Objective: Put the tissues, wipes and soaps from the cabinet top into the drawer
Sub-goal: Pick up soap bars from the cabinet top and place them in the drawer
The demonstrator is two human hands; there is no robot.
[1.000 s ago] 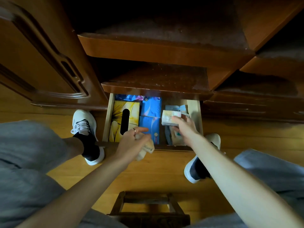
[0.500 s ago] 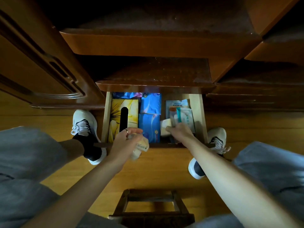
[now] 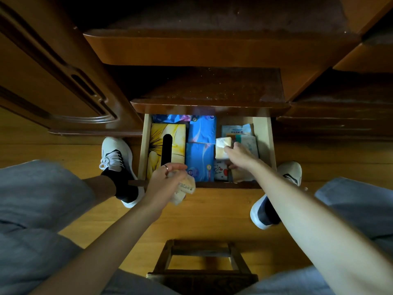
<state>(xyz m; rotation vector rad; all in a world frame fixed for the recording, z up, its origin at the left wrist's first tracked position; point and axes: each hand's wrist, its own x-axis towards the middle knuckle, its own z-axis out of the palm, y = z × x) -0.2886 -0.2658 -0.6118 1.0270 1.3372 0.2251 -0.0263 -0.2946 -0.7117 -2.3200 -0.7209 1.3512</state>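
The open wooden drawer (image 3: 263, 133) holds a yellow tissue box (image 3: 177, 143) at its left, two blue tissue packs (image 3: 201, 145) in the middle and white wipe packets (image 3: 238, 130) at the right. My right hand (image 3: 239, 155) is inside the drawer, gripping a pale wrapped soap bar (image 3: 222, 145) above the right compartment. My left hand (image 3: 165, 179) hovers at the drawer's front edge, closed on another pale wrapped soap (image 3: 185, 188). A small red-patterned pack (image 3: 220, 172) lies under my right wrist.
The cabinet top (image 3: 212, 88) overhangs the back of the drawer. A carved cabinet door (image 3: 63, 81) stands at the left. My white shoes (image 3: 116, 154) flank the drawer on the wooden floor. A dark wooden stool (image 3: 202, 265) sits between my knees.
My right hand has moved the soap bar from the drawer's front back toward its middle and lifted it a little. The left hand has stayed at the front edge with its soap.
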